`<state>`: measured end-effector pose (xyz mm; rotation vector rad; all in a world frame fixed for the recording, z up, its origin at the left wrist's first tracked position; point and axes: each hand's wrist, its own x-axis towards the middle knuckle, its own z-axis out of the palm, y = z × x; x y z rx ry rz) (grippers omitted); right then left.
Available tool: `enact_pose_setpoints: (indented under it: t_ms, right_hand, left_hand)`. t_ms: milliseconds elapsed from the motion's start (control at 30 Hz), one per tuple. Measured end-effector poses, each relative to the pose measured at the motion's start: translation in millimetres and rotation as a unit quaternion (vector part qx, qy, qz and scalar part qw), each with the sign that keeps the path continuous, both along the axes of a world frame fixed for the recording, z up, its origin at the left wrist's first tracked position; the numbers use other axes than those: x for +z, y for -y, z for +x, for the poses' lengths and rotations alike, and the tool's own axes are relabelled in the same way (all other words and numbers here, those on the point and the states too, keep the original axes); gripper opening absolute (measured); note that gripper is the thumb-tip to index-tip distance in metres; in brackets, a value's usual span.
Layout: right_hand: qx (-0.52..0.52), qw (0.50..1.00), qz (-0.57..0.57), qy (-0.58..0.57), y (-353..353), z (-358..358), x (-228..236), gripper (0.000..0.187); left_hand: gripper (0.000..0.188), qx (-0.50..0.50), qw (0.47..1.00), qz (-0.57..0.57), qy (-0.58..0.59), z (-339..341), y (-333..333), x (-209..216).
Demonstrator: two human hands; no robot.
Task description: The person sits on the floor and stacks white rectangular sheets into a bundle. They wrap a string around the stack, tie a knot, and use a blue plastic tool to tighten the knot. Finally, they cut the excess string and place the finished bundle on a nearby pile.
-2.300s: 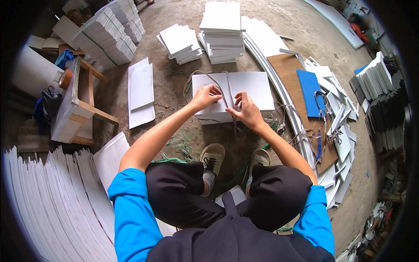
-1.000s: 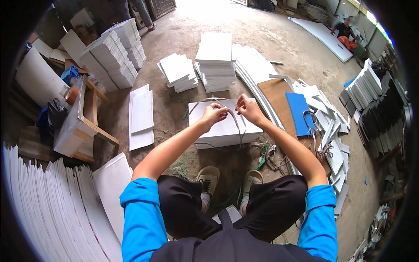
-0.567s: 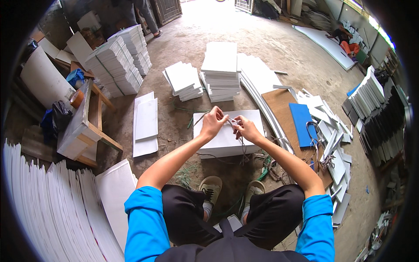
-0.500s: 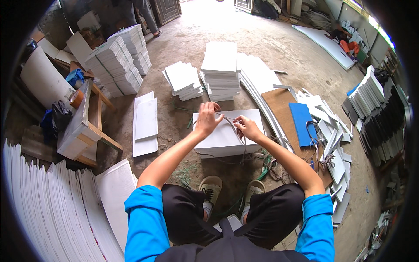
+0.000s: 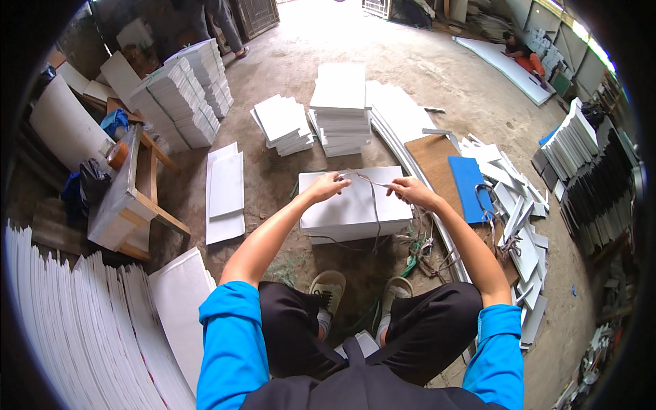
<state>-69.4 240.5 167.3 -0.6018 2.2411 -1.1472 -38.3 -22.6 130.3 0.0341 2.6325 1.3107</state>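
Observation:
A stack of white boards (image 5: 335, 213) lies on the floor in front of my feet. A thin grey-brown string (image 5: 374, 205) runs across its top and down the near side. Over the top, my left hand (image 5: 328, 186) pinches one end of the string. To the right, my right hand (image 5: 414, 192) is closed on the other end. Between the hands the string stretches nearly level, with its strands crossing near the middle of the stack's far edge.
Beyond stand a taller white stack (image 5: 339, 102) and a low uneven one (image 5: 281, 123). A wooden bench (image 5: 116, 212) is at left. White offcuts (image 5: 523, 239), a blue board (image 5: 469, 190) and tangled strings (image 5: 427, 249) lie at right. Another person (image 5: 527, 60) is at the far right.
My hands have moved apart, the left slightly down and the right outward. The string between them has gone from a loose loop to a stretched line with a crossing.

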Motion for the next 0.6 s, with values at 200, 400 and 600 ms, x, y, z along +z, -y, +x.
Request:
enact_pose_setpoints:
  t_ms: [200, 400, 600]
  right_hand:
    - [0.041, 0.990, 0.085, -0.107, -15, 5, 17, 0.025]
    - [0.036, 0.988, 0.070, -0.134, -41, -6, -1, 0.022]
    - [0.085, 0.984, 0.131, -0.083, 4, 7, -2, 0.024]
  left_hand:
    - [0.054, 0.086, 0.989, 0.017, -0.119, 18, 9, 31]
    - [0.038, 0.066, 0.983, 0.035, -0.167, 36, 63, 13]
    - [0.018, 0.197, 0.889, 0.406, -0.075, 45, 89, -8]
